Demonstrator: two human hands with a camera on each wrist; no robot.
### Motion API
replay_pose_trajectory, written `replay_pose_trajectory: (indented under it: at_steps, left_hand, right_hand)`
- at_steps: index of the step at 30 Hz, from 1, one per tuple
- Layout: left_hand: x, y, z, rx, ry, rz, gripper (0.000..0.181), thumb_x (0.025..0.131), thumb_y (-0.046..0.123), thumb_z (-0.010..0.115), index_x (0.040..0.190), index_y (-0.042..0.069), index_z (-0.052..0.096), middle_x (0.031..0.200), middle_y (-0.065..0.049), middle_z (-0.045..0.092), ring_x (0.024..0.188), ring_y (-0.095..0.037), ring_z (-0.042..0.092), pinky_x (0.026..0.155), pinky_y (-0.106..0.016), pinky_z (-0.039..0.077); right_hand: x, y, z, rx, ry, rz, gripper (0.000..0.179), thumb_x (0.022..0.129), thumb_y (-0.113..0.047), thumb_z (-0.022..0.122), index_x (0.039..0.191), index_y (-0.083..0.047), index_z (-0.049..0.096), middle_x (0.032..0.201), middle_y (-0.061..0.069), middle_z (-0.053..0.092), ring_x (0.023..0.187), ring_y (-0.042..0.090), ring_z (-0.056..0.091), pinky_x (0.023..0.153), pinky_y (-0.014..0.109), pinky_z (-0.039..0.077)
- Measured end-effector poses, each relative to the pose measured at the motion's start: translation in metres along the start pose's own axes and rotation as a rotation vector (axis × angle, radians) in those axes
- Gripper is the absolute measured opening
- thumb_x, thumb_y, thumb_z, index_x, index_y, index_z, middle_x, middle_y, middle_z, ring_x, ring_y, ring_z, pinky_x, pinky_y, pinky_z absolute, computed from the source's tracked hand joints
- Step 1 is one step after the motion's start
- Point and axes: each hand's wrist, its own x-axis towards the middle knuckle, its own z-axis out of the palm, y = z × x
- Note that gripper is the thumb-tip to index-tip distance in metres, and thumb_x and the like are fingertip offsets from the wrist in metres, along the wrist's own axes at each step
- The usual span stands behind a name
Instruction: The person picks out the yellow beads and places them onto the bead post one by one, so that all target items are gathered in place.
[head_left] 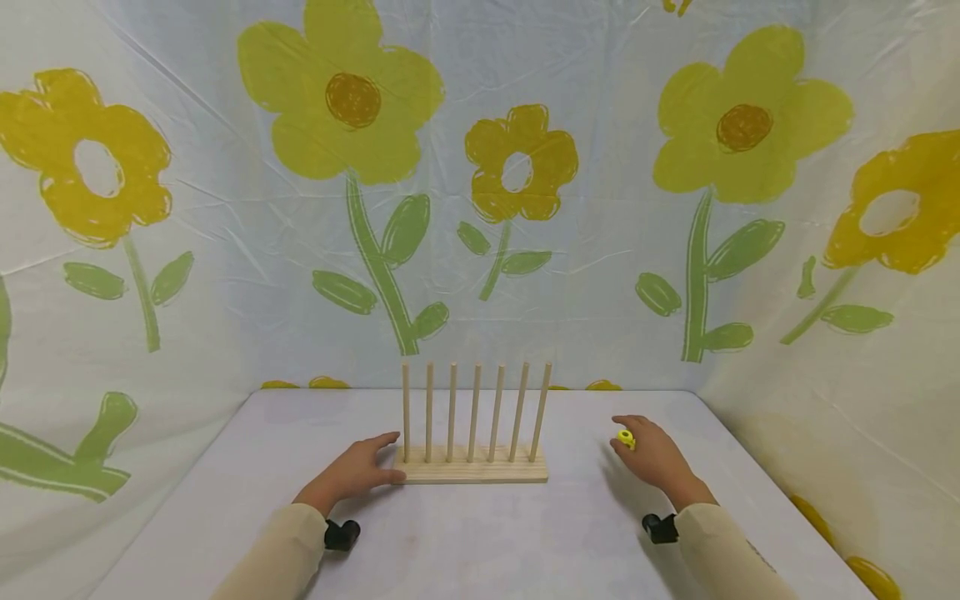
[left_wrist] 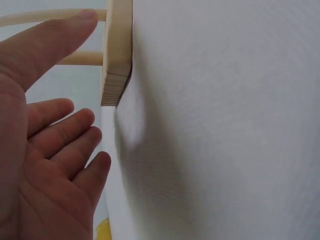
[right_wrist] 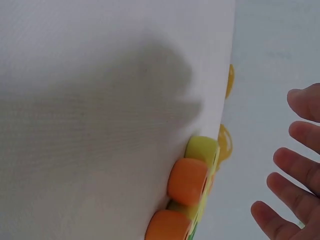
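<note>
A pale wooden rack (head_left: 471,472) with a row of several upright pegs stands on the table. My left hand (head_left: 352,471) is at its left end, thumb beside the front corner and fingers extended toward the back. In the left wrist view, the thumb overlaps a peg (left_wrist: 82,58) and the base (left_wrist: 117,55), while the other fingers are loosely bent. On the right, my right hand (head_left: 656,454) hovers with spread fingers, partly hiding a yellow ring (head_left: 626,436). The right wrist view shows a yellow ring (right_wrist: 201,147) and orange rings (right_wrist: 187,181) lying together below the fingertips.
The white table (head_left: 465,542) has its far edge close to a hanging cloth (head_left: 600,275) printed with flowers. Cloth also hangs along both sides. Each wrist bears a small black camera (head_left: 342,535).
</note>
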Motion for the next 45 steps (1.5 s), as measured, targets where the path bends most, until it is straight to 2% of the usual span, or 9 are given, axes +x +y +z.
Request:
replay_pose_trajectory:
  at_steps: [7,14,20,27,34,45]
  left_hand:
    - [0.005,0.0,0.001,0.01,-0.016,0.011,0.082,0.074,0.042,0.082,0.142,0.008,0.049,0.142,-0.015,0.053,0.135,-0.037,0.044,0.11,-0.054,0.037]
    - [0.009,-0.003,0.005,0.002,-0.036,0.001,0.08,0.075,0.043,0.081,0.141,0.007,0.051,0.142,-0.016,0.053,0.136,-0.038,0.043,0.111,-0.054,0.036]
    - [0.009,-0.001,0.004,0.022,-0.053,0.023,0.08,0.075,0.044,0.08,0.139,0.005,0.052,0.14,-0.017,0.055,0.134,-0.038,0.045,0.11,-0.054,0.037]
    - [0.008,0.0,0.004,0.031,-0.052,0.018,0.076,0.076,0.042,0.08,0.138,0.007,0.054,0.139,-0.015,0.055,0.134,-0.038,0.046,0.11,-0.054,0.037]
    - [0.006,-0.001,0.003,0.011,-0.059,-0.002,0.073,0.076,0.041,0.08,0.137,0.009,0.056,0.139,-0.015,0.056,0.134,-0.038,0.045,0.11,-0.055,0.036]
    - [0.009,-0.01,0.004,0.0,-0.084,0.045,0.072,0.078,0.043,0.078,0.137,0.01,0.055,0.141,-0.014,0.055,0.134,-0.038,0.045,0.11,-0.056,0.036]
  right_hand:
    - [0.001,0.006,0.0,-0.015,-0.034,0.008,0.045,0.09,-0.019,0.064,0.129,0.002,0.057,0.131,0.027,0.056,0.122,0.047,0.051,0.101,0.06,0.042]
    - [0.006,0.01,0.0,-0.015,-0.098,0.077,0.039,0.088,-0.012,0.065,0.123,0.004,0.061,0.128,0.028,0.059,0.121,0.048,0.051,0.103,0.06,0.041]
    - [0.009,0.016,0.004,-0.038,-0.109,0.073,0.032,0.086,-0.01,0.066,0.115,0.005,0.066,0.122,0.027,0.062,0.116,0.047,0.055,0.101,0.059,0.043]
    - [0.011,0.022,0.01,-0.067,-0.1,0.051,0.029,0.082,-0.004,0.066,0.11,0.003,0.068,0.12,0.025,0.065,0.112,0.045,0.058,0.096,0.057,0.047]
    - [0.013,0.025,0.017,-0.11,-0.114,0.084,0.03,0.082,-0.006,0.068,0.112,0.001,0.069,0.116,0.022,0.066,0.108,0.042,0.06,0.093,0.058,0.048]
    - [0.016,0.025,0.024,-0.142,-0.056,0.076,0.024,0.084,-0.003,0.062,0.106,-0.003,0.071,0.108,0.017,0.069,0.102,0.041,0.061,0.087,0.059,0.048]
